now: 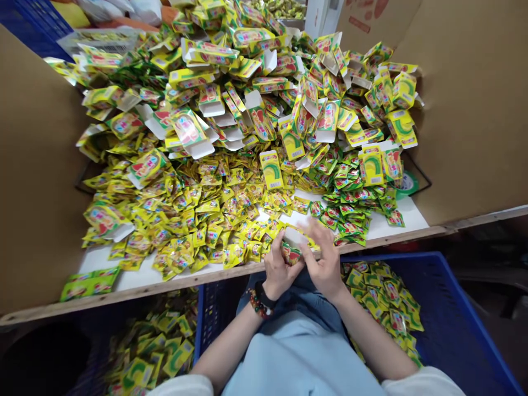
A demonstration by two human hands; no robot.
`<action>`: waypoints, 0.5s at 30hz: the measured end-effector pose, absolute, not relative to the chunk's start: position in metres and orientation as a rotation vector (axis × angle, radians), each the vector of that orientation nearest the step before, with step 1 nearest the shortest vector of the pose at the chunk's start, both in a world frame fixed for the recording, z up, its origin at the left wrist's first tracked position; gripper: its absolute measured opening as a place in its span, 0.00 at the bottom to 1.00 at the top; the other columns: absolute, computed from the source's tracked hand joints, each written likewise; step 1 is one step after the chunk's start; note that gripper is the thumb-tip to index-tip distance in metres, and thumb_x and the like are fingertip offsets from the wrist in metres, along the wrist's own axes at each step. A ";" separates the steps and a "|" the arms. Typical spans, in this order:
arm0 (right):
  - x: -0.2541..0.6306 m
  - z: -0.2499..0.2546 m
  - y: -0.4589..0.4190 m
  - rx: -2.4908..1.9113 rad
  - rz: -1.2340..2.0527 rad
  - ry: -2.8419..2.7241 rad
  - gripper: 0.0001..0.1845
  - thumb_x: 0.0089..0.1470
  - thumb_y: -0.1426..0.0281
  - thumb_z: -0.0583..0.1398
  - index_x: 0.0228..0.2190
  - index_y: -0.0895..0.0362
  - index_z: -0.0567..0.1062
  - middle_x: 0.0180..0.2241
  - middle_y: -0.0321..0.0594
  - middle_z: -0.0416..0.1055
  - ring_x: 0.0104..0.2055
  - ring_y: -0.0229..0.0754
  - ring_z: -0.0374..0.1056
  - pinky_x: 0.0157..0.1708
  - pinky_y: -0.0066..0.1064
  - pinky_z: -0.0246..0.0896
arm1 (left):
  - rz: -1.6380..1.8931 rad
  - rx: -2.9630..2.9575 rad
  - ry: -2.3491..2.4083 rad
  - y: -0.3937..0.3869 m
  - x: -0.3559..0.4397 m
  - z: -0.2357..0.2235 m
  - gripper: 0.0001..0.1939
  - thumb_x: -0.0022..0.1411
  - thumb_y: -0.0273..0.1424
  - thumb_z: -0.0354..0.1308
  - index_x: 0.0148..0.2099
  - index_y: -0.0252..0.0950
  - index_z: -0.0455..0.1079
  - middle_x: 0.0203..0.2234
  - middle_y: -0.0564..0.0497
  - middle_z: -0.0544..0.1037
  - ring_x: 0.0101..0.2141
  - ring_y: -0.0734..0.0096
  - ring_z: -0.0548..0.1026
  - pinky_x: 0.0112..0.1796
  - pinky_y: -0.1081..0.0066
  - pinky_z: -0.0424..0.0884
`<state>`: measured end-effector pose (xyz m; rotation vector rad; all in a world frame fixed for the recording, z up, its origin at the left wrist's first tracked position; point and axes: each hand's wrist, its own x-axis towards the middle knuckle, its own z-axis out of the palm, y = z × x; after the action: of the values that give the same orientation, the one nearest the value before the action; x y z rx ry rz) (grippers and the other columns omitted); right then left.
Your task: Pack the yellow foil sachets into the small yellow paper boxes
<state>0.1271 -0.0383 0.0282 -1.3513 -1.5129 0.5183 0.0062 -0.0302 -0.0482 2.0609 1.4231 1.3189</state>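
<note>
At the table's front edge, my left hand [277,270] is closed around a small candy carton [291,253]. A white flap stands up at its top, and part of it is hidden by my fingers. My right hand [325,265] is beside the carton's right end, fingers stretched and apart, the fingertips blurred by motion. Whether its thumb touches the carton, I cannot tell. Yellow sachets [214,220] are spread in front and to the left. Green sachets [350,206] lie in a heap to the right of my hands.
Open-ended cartons [247,99] are piled at the back. Cardboard walls [474,110] flank the table [414,217]. A green tape roll [407,184] sits at the right. Below, a blue crate [447,308] holds packed cartons [383,297]; more cartons [165,341] lie at lower left.
</note>
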 end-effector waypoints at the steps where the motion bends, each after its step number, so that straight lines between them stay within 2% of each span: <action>1: 0.129 0.025 -0.037 -1.351 0.653 -1.377 0.27 0.58 0.69 0.58 0.59 0.49 0.65 0.58 0.42 0.69 0.64 0.48 0.58 0.63 0.48 0.49 | 1.361 2.106 1.372 -0.030 0.006 -0.049 0.34 0.61 0.42 0.58 0.64 0.40 0.48 0.46 0.41 0.75 0.42 0.60 0.78 0.38 0.64 0.76; 3: 0.131 0.020 -0.033 -1.286 1.037 -1.198 0.33 0.54 0.64 0.62 0.60 0.50 0.64 0.57 0.43 0.69 0.62 0.50 0.62 0.59 0.45 0.59 | 1.431 2.213 1.251 -0.028 0.006 -0.050 0.31 0.61 0.39 0.59 0.62 0.43 0.49 0.48 0.42 0.73 0.43 0.61 0.77 0.38 0.64 0.76; 5: 0.132 0.015 -0.031 -1.171 1.380 -1.138 0.29 0.52 0.60 0.63 0.55 0.51 0.71 0.53 0.42 0.74 0.56 0.51 0.69 0.56 0.44 0.64 | 1.432 2.268 1.178 -0.027 0.005 -0.052 0.31 0.60 0.37 0.58 0.61 0.43 0.48 0.50 0.42 0.71 0.45 0.59 0.76 0.38 0.62 0.75; 6: 0.132 0.014 -0.031 -1.137 1.448 -1.136 0.25 0.53 0.59 0.62 0.52 0.52 0.74 0.51 0.42 0.76 0.55 0.51 0.70 0.56 0.45 0.64 | 1.408 2.270 1.172 -0.026 0.005 -0.052 0.32 0.60 0.37 0.57 0.62 0.41 0.47 0.52 0.40 0.70 0.46 0.58 0.76 0.39 0.61 0.75; 10: 0.128 0.010 -0.038 -1.149 1.173 -1.336 0.19 0.56 0.60 0.60 0.47 0.51 0.79 0.51 0.42 0.75 0.59 0.52 0.67 0.62 0.50 0.57 | 1.221 2.216 1.275 -0.028 0.006 -0.052 0.34 0.61 0.37 0.53 0.64 0.34 0.46 0.51 0.35 0.69 0.46 0.55 0.75 0.41 0.58 0.75; 12: 0.125 0.010 -0.041 -1.186 1.021 -1.412 0.18 0.57 0.62 0.60 0.47 0.51 0.79 0.51 0.42 0.76 0.58 0.52 0.68 0.61 0.50 0.58 | 1.144 2.198 1.312 -0.029 0.007 -0.049 0.30 0.62 0.34 0.51 0.64 0.33 0.49 0.50 0.34 0.70 0.47 0.53 0.74 0.42 0.57 0.74; 15: 0.122 0.010 -0.040 -1.259 0.970 -1.356 0.17 0.59 0.62 0.58 0.47 0.51 0.79 0.48 0.42 0.77 0.54 0.51 0.72 0.58 0.48 0.64 | 1.137 2.173 1.320 -0.030 0.008 -0.045 0.29 0.62 0.35 0.51 0.63 0.32 0.50 0.48 0.35 0.70 0.49 0.53 0.72 0.44 0.56 0.73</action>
<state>0.1223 -0.0400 0.0102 -1.2589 -1.3558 0.9698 0.0083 -0.0298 -0.0453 2.1727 1.3203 1.1369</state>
